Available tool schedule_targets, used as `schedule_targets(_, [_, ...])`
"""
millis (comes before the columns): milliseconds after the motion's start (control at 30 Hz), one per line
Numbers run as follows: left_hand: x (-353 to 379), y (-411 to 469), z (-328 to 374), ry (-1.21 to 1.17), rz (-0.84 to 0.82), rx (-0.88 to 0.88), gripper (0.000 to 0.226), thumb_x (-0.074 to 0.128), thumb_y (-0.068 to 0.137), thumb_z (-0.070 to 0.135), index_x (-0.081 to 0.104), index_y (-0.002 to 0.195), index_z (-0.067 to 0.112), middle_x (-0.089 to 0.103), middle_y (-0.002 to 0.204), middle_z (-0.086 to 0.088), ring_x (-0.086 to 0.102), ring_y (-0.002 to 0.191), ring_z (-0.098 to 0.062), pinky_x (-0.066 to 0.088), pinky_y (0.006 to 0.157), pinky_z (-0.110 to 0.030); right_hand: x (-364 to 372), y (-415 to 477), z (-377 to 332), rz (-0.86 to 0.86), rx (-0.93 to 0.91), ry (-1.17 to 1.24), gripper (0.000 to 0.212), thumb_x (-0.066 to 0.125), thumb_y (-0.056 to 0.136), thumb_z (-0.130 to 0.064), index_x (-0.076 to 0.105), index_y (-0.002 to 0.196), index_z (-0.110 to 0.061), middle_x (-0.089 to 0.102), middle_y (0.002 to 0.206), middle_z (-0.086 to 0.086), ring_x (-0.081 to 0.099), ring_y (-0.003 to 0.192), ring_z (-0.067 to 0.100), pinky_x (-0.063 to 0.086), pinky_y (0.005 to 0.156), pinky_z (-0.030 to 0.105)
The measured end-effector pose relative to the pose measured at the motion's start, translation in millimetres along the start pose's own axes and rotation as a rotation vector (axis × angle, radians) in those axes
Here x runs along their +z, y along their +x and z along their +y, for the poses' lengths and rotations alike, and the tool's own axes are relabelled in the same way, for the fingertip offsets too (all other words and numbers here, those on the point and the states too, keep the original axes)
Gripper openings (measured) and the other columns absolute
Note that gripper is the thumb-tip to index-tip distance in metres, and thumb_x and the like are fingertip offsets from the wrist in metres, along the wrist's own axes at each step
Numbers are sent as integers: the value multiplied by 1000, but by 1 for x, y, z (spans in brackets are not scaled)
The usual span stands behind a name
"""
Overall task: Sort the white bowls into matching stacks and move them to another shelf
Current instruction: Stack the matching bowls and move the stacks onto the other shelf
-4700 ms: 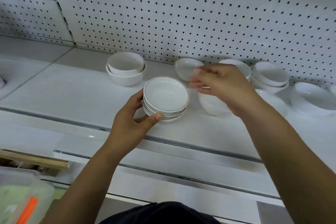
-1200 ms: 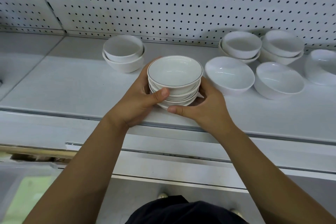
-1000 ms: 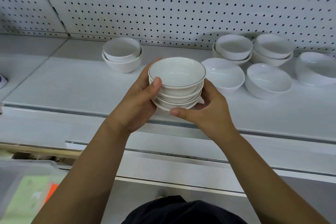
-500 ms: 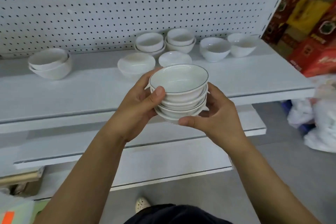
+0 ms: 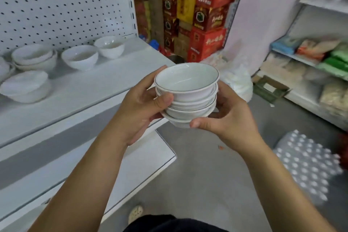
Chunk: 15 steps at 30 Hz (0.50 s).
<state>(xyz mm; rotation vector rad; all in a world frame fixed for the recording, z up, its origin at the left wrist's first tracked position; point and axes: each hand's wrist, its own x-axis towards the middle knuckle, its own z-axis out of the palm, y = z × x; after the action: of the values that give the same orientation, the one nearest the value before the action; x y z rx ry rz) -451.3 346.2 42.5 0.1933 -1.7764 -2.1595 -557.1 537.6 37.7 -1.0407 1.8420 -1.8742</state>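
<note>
Even, soft indoor light; motion blur toward the edges.

Illumination is diffuse with no harsh glare; a faint highlight runs inside the top of the stack of bowls [image 5: 186,94], which is the sharpest area. Soft shadows lie beneath the loose bowls [image 5: 80,59] on the white shelf [image 5: 90,88]. The right-hand shelving [image 5: 320,62] and bottle pack [image 5: 305,164] are smeared. Wide-angle distortion bends the pegboard [image 5: 62,5] lines.

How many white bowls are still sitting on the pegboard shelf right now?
At least 6 visible: two deep white bowls near the shelf's end, a nested pair of two, one wide shallow bowl in front, one cut off at the frame's left edge. More may lie outside the frame.
</note>
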Motion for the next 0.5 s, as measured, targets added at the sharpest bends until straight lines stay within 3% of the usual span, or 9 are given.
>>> schedule_targets(133, [55,52,-12,13,-150,-25,110,93,58,55,46,152,23,63,143,3,60,132,-22,59,91,-42,-61,-7,3,156,11,-25,97,90,59,-23,49,147,-15,66,137,-1,59,131,15,57,94,30])
schedule_targets(300, [122,121,-30,-18,-329,-58,97,93,57,53,54,143,29,68,135,7,65,125,-15,60,83,-33,-134,-4,11,335,12,-72,97,91,61,-26,49,147,-11,68,133,1,61,129,19,56,95,31])
schedule_targets(500, [183,224,-49,5,-485,-68,108,92,60,55,45,152,22,61,145,-4,58,134,-28,58,94,-51,-216,35,23,462,25,-105,96,92,60,-32,51,144,-13,69,131,1,63,127,19,57,92,29])
